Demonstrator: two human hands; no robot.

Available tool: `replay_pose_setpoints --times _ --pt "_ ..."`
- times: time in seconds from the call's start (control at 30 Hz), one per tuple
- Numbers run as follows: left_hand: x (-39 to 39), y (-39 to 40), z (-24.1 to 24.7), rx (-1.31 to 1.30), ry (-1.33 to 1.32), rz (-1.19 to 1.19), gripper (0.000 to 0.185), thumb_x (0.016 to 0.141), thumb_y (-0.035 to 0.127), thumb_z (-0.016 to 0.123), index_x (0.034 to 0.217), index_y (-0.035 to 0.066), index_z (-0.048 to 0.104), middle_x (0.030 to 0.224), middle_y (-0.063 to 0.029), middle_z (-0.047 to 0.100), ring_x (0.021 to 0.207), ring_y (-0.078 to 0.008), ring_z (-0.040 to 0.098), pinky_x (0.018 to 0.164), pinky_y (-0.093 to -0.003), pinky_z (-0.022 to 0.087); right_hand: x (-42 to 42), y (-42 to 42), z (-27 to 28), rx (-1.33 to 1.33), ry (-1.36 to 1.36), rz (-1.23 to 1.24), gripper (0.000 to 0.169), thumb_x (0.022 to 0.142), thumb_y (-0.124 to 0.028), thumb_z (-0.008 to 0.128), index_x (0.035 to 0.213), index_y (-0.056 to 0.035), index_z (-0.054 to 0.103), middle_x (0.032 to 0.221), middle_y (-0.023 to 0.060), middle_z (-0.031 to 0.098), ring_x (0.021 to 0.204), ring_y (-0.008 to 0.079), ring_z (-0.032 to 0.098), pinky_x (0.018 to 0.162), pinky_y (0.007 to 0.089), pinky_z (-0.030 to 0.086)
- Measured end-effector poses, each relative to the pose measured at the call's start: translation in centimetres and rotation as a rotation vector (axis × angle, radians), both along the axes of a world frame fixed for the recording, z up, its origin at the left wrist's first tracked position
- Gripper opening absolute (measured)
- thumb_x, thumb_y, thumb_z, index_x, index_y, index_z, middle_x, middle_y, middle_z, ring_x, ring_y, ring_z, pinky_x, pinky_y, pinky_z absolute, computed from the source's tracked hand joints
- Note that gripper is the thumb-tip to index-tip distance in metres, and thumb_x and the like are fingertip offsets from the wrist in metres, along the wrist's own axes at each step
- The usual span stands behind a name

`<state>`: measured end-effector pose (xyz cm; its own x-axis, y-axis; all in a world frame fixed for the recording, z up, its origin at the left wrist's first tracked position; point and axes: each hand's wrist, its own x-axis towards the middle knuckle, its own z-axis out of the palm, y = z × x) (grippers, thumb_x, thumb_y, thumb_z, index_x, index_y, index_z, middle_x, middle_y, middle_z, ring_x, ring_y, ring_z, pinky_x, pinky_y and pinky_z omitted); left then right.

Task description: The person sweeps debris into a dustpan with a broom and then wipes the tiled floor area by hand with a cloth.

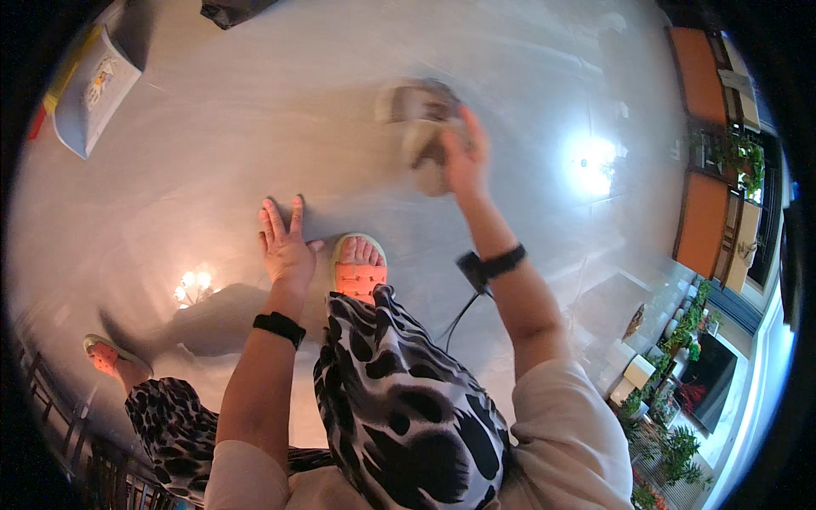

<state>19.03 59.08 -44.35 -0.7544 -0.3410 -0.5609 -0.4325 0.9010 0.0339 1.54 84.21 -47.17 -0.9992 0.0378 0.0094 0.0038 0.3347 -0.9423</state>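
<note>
My right hand (468, 156) is closed on a pair of shoes, blurred, with brown-and-white uppers. One shoe (417, 102) lies farther out, and the other shoe (426, 156) overlaps it nearer to me. Whether they touch the floor cannot be told. Fingers spread, my left hand (288, 255) is empty and is over the glossy grey floor (255, 146), apparently braced against it. Just to its right is my foot in an orange slide sandal (360, 268). Black bands circle both wrists, and a thin cable (460, 322) hangs from the right one.
At the far left stands a white and yellow panel-like object (99, 92) with a printed picture. A dark object (233, 11) shows at the top edge. Orange-fronted cabinets (704, 223) and potted plants (679, 452) line the right side. Dark railings or chair legs (64, 421) are at lower left.
</note>
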Motion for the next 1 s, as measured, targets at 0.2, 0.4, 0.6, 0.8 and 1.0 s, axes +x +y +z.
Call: replay_pose_setpoints --times 0.2,0.4,0.6,0.8,1.0 --pt "0.2 0.6 -1.2 0.020 0.027 -0.023 0.094 0.075 0.035 0.074 0.150 0.029 0.017 0.155 -0.0208 0.003 0.142 -0.0369 0.012 0.110 -0.0458 0.025 2.5 22.8 -5.1 0.114 -0.251 -0.785 0.063 0.090 -0.019 0.058 0.145 -0.0078 0.028 0.144 0.0151 0.035 0.125 0.0313 0.043 0.105 0.0404 0.035" --pt "0.0 1.3 -1.4 0.014 0.051 -0.079 0.097 0.074 0.035 0.075 0.150 0.026 0.015 0.154 -0.0225 0.002 0.141 -0.0398 0.013 0.109 -0.0479 0.027 -6.5 20.9 -5.3 0.834 -0.545 -0.474 0.054 0.086 -0.037 0.052 0.137 -0.0207 0.046 0.132 0.0148 0.053 0.121 0.0313 0.049 0.102 0.0375 0.038" --pt "0.5 0.1 -0.9 -0.010 0.049 -0.029 0.095 0.074 0.034 0.076 0.149 0.028 0.019 0.154 -0.0203 0.003 0.142 -0.0373 0.013 0.110 -0.0472 0.025 -11.7 -6.0 -2.2 0.692 -0.251 0.073 0.043 0.084 -0.024 0.053 0.128 -0.0255 0.055 0.125 0.0106 0.057 0.115 0.0317 0.053 0.095 0.0449 0.044" --pt "-0.3 0.6 -1.6 0.029 0.000 -0.018 0.095 0.075 0.038 0.074 0.149 0.032 0.016 0.156 -0.0155 -0.001 0.143 -0.0320 0.010 0.112 -0.0439 0.023 -5.9 -20.6 0.5 0.285 -0.299 0.669 0.046 0.087 -0.023 0.054 0.133 -0.0168 0.052 0.132 0.0120 0.054 0.114 0.0255 0.056 0.093 0.0384 0.045" --pt "-0.8 -0.1 -1.0 0.063 0.005 0.001 0.092 0.077 0.037 0.073 0.149 0.032 0.017 0.156 -0.0164 -0.003 0.144 -0.0320 0.008 0.113 -0.0445 0.021 -0.9 -10.8 -2.3 0.021 -0.034 0.322 0.048 0.091 -0.018 0.055 0.137 -0.0065 0.045 0.128 0.0170 0.057 0.113 0.0184 0.056 0.094 0.0306 0.043"
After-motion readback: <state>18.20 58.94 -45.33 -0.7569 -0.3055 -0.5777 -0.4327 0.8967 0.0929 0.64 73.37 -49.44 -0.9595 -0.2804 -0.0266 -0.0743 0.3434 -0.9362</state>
